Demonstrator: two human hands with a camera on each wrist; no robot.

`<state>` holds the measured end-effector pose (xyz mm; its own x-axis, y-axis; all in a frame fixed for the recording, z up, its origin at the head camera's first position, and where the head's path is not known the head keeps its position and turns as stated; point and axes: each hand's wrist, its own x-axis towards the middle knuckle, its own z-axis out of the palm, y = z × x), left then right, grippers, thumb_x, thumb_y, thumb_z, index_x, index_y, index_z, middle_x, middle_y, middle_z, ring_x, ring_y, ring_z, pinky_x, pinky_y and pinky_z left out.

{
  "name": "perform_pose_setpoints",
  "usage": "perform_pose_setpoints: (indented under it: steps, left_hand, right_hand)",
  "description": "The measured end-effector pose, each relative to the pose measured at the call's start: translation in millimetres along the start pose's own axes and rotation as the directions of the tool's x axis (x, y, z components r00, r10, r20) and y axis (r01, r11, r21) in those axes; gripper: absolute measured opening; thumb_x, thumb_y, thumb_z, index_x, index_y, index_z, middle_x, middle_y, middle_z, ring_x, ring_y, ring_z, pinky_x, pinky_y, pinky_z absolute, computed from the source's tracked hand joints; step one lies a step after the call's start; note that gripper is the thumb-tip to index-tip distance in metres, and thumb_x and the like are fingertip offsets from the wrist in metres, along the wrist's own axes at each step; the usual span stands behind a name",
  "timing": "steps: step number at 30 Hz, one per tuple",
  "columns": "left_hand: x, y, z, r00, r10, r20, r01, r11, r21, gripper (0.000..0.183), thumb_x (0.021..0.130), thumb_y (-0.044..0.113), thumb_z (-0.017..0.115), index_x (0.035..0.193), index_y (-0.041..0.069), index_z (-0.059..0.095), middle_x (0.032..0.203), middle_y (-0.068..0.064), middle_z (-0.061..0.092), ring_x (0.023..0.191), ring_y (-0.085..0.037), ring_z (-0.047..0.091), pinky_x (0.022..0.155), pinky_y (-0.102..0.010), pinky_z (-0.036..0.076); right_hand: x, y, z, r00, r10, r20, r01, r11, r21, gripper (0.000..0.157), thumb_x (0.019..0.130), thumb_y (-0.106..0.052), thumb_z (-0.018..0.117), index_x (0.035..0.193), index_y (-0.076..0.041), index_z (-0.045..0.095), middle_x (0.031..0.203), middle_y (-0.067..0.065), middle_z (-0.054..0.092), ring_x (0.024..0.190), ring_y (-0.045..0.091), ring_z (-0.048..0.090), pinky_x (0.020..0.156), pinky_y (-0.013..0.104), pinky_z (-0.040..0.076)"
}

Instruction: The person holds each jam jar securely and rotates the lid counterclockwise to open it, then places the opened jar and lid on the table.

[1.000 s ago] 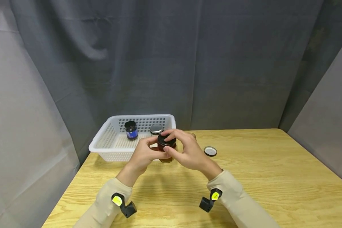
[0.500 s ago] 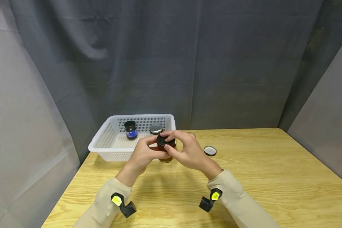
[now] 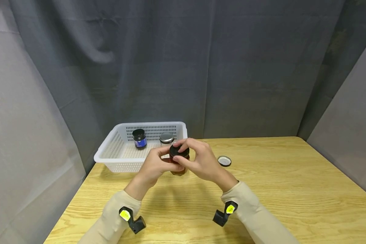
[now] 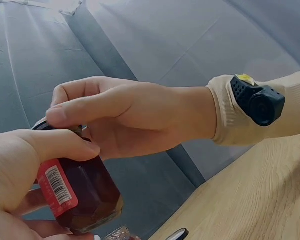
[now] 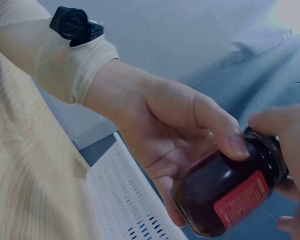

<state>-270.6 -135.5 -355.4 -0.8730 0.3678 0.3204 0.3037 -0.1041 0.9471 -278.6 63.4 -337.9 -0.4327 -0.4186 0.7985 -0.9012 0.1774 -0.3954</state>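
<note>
Jar at the centre of my head feed, dark and held upright or nearly so: the left hand grips its body, and the right hand pinches the black lid on top. On my left wrist feed its red label shows a barcode; I cannot read the small print beside it, nor any brand. Fingers cover part of the label and lid. Left of centre, a white basket holds a black-lidded jar, its blue label bearing pale marks too small for me to read, and a silver-lidded jar, partly hidden by the hands. Right of centre, a loose lid lies pale side up on the tabletop. A glass vessel is cut off at the bottom edge of my left wrist feed.
</note>
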Motion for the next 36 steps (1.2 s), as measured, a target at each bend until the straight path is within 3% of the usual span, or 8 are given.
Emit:
perform_pose_setpoints:
  steps: [9,22,32,36]
  left_hand:
    - [0.0,0.4,-0.7,1.0,0.009,0.03,-0.009,1.0,-0.003,0.049,0.079,-0.003,0.085,0.126,-0.002,0.071,0.115,-0.017,0.072,0.09,-0.035,0.073,0.078,-0.041,0.061]
    - [1.2,-1.0,-2.4,1.0,-0.022,0.013,0.021,1.0,0.006,0.052,0.078,-0.001,0.087,0.127,-0.002,0.07,0.117,-0.018,0.072,0.093,-0.037,0.073,0.078,-0.04,0.061]
    - [0.6,-0.8,-4.5,1.0,-0.029,-0.005,0.029,1.0,0.002,0.054,0.079,-0.002,0.087,0.13,-0.002,0.069,0.118,-0.018,0.071,0.094,-0.035,0.073,0.076,-0.038,0.06]
    - [0.7,-0.8,-4.3,1.0,-0.029,-0.004,0.029,1.0,0.005,0.054,0.079,-0.001,0.087,0.13,-0.001,0.069,0.118,-0.018,0.071,0.095,-0.035,0.073,0.077,-0.038,0.06]
  right_hand:
    - [0.0,-1.7,-2.3,0.998,0.022,0.06,-0.023,1.0,0.018,0.011,0.092,-0.01,0.07,0.102,-0.013,0.067,0.13,0.011,0.063,0.118,0.026,0.06,0.096,0.047,0.051]
    - [-0.6,-3.1,-5.6,0.995,0.059,0.085,-0.059,0.998,-0.011,0.015,0.093,-0.012,0.069,0.107,-0.014,0.074,0.134,0.001,0.066,0.122,0.022,0.056,0.098,0.048,0.046]
    - [-0.2,-0.8,-7.2,0.993,0.026,0.114,-0.028,1.0,0.014,0.03,0.088,0.001,0.056,0.109,-0.011,0.073,0.14,0.008,0.062,0.13,0.023,0.057,0.1,0.044,0.051]
    - [-0.8,0.9,-6.5,0.994,0.015,0.106,-0.016,1.0,0.007,0.023,0.09,-0.003,0.06,0.108,-0.012,0.073,0.139,0.01,0.063,0.128,0.024,0.059,0.099,0.044,0.052]
